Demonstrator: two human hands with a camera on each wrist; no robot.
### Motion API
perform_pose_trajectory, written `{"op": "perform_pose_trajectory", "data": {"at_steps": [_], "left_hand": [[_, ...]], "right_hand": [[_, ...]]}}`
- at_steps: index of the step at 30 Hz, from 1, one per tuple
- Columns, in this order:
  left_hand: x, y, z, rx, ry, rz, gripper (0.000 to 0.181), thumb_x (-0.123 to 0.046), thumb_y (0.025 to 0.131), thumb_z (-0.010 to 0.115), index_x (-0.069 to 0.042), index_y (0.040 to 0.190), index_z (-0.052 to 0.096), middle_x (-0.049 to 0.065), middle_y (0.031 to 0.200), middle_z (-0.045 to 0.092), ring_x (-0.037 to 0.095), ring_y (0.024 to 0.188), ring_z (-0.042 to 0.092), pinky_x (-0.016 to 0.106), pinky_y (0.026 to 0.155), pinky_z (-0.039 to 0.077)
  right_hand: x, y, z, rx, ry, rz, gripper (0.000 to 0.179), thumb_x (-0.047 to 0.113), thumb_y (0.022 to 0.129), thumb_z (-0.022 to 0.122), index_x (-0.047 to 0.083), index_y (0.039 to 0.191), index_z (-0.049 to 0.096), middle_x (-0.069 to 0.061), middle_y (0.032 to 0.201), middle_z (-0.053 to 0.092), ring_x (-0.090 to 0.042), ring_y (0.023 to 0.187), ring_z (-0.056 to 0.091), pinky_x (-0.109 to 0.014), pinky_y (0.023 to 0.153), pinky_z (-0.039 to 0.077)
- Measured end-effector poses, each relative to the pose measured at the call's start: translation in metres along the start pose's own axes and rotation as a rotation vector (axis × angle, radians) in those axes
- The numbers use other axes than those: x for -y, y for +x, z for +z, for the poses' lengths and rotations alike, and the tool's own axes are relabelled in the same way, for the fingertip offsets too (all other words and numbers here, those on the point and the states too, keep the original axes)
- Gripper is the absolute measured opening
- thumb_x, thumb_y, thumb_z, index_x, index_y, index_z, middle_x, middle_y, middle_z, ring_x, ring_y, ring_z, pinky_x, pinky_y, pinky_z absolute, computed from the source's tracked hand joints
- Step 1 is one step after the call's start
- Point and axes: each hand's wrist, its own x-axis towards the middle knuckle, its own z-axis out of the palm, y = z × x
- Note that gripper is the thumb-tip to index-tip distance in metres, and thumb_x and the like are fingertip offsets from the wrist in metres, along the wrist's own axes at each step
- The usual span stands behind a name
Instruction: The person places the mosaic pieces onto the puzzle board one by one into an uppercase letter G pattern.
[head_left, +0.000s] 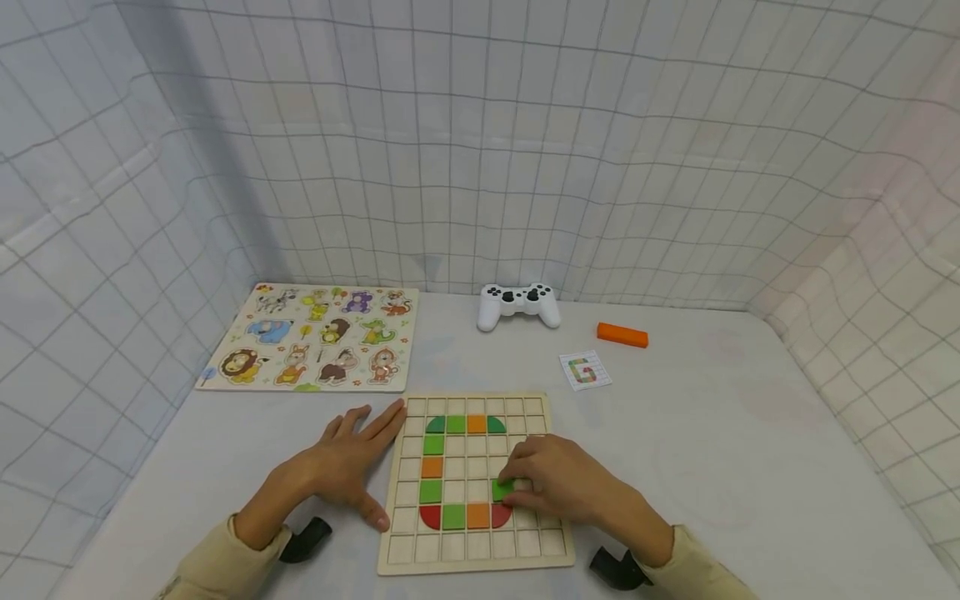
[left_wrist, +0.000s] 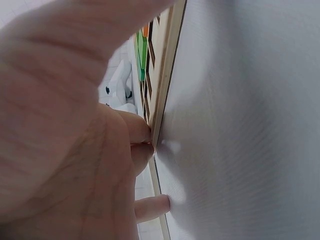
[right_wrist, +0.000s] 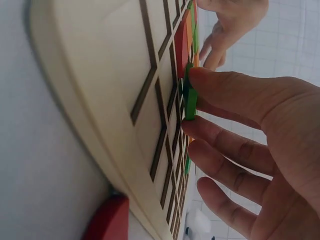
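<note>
A wooden grid board lies in front of the person, bearing green, orange and red tiles set in a G-like outline. My right hand pinches a green square tile between thumb and fingertips, over a cell just above the red rounded tile at lower right. In the right wrist view the tile stands slightly tilted. My left hand lies at the board's left edge with fingers spread, its thumb and fingertips at the rim. A row of tiles runs along the top, with dark green rounded tiles at its ends.
A small pattern card showing a G lies behind the board to the right. Farther back are an orange bar, a white game controller and an animal puzzle at left. A red piece lies beside the board's edge.
</note>
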Motion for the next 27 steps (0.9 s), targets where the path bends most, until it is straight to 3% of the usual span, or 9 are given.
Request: {"op": "perform_pose_trajectory", "data": {"at_steps": [10, 27], "left_hand": [[0.001, -0.0017, 0.0005, 0.0, 0.008, -0.005, 0.143, -0.063, 0.054, 0.09, -0.007, 0.161, 0.014, 0.012, 0.169, 0.007, 0.054, 0.146, 0.011, 0.078, 0.11, 0.01], [0.0014, 0.0005, 0.0011, -0.004, 0.007, -0.002, 0.144, -0.063, 0.053, 0.09, -0.008, 0.162, 0.013, 0.011, 0.169, 0.008, 0.054, 0.146, 0.012, 0.077, 0.111, 0.01]], "right_hand": [[0.0013, 0.0025, 0.0058, -0.027, -0.007, -0.018, 0.017, 0.037, 0.09, 0.074, 0.024, 0.101, 0.079, 0.013, 0.1, 0.069, -0.006, 0.098, 0.062, -0.028, 0.089, 0.052], [0.0006, 0.0023, 0.0069, -0.003, 0.01, -0.017, 0.013, 0.029, 0.092, 0.074, 0.024, 0.104, 0.076, 0.012, 0.106, 0.069, -0.006, 0.102, 0.062, -0.029, 0.091, 0.052]]}}
